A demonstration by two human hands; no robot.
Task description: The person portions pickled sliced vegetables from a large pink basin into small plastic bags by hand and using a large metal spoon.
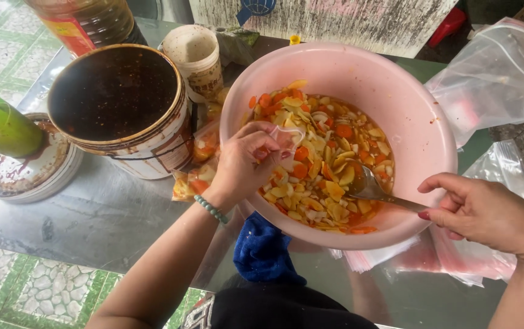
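The left hand is hovering over the pink bowl, its fingers pinching the mouth of a small clear plastic bag so that it is hanging open just above the pickled vegetable slices. The right hand is reaching in from four o'clock, its fingers pressed together around the handle of a metal spoon whose bowl is lying among the slices at about five o'clock in the pink bowl.

To do this well, in my judgement, the bag's mouth is needing a wider spread, with thumb and forefinger holding opposite edges, so the spoon can be entering without brushing the film. The bag is sitting at roughly nine o'clock of the vegetables, so the spoon is best travelling low across the bowl, with drips falling back in. Letting brine drain against the bowl's wall is sparing the bag from excess liquid.

A filled bag of the same mix is lying on the steel counter at eight o'clock of the bowl, touching a stained tin bucket of dark liquid. A stack of clear bags is lying under the bowl at five o'clock, and a blue cloth is lying at six o'clock.
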